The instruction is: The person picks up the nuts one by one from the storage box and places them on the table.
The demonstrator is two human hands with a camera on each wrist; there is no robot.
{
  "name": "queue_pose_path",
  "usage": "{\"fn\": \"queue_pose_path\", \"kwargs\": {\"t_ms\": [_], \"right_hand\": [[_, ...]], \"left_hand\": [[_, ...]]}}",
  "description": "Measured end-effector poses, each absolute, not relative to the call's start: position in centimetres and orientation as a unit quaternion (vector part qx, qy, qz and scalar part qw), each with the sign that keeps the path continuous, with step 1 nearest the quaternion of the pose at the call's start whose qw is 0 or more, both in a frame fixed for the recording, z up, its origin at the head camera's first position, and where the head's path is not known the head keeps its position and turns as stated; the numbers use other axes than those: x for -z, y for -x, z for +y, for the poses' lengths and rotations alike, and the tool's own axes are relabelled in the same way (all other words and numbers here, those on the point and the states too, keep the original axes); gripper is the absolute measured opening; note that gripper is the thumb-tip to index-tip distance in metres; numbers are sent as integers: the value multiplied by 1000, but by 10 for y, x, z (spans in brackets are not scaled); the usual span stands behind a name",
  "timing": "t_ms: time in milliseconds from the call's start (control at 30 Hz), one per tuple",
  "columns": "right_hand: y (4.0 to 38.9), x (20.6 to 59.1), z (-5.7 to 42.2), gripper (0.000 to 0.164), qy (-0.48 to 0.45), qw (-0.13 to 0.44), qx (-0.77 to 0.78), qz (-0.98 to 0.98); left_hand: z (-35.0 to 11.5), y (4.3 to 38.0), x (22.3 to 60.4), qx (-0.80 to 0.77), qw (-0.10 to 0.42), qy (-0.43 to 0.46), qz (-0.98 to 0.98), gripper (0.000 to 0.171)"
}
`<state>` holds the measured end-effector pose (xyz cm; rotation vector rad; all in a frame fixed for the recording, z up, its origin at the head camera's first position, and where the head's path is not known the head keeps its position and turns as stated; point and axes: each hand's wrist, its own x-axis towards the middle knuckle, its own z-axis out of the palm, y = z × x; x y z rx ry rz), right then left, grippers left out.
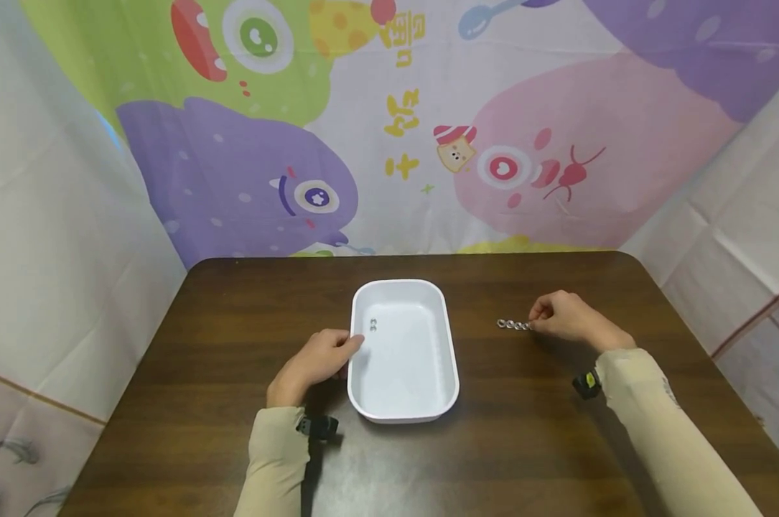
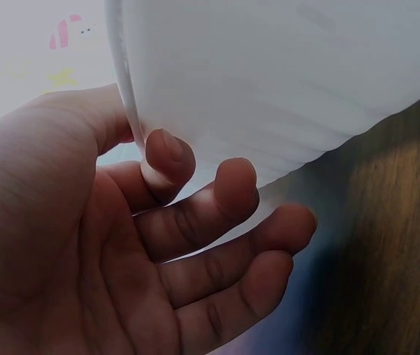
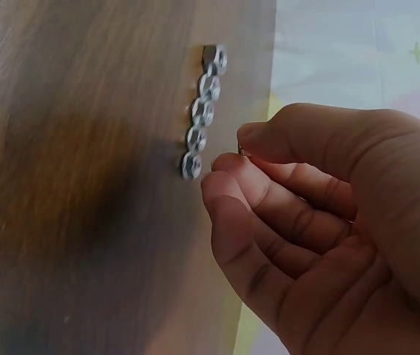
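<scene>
My left hand (image 1: 321, 353) holds the left rim of a white tray (image 1: 405, 413), thumb over the edge and fingers outside the wall. Inside the tray, near its upper left, lie two small metal nuts (image 1: 372, 324). To the right of the tray, a row of several silvery nuts (image 3: 197, 112) lies on the table. At the row's right end, my right hand (image 1: 563, 316) pinches a small metal nut (image 3: 241, 150) between thumb and index finger. Only a thin edge of that nut shows; the fingertips hide the rest.
The dark wooden table (image 1: 492, 459) carries the tray at its middle. Behind its far edge hangs a cartoon-printed curtain (image 1: 402, 215), with pale sheets at both sides. A black wrist camera (image 1: 318, 428) sits under the left forearm, another (image 1: 586, 384) by the right.
</scene>
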<state>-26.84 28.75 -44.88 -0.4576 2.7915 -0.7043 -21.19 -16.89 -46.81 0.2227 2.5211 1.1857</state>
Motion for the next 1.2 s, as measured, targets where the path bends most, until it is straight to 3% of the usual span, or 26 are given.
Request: {"fn": "queue_pose_path", "kwargs": {"t_ms": [1200], "right_hand": [[266, 467, 301, 5, 138, 99, 235, 957]], "left_hand": [[-171, 210, 470, -422, 174, -71, 887, 38]]}}
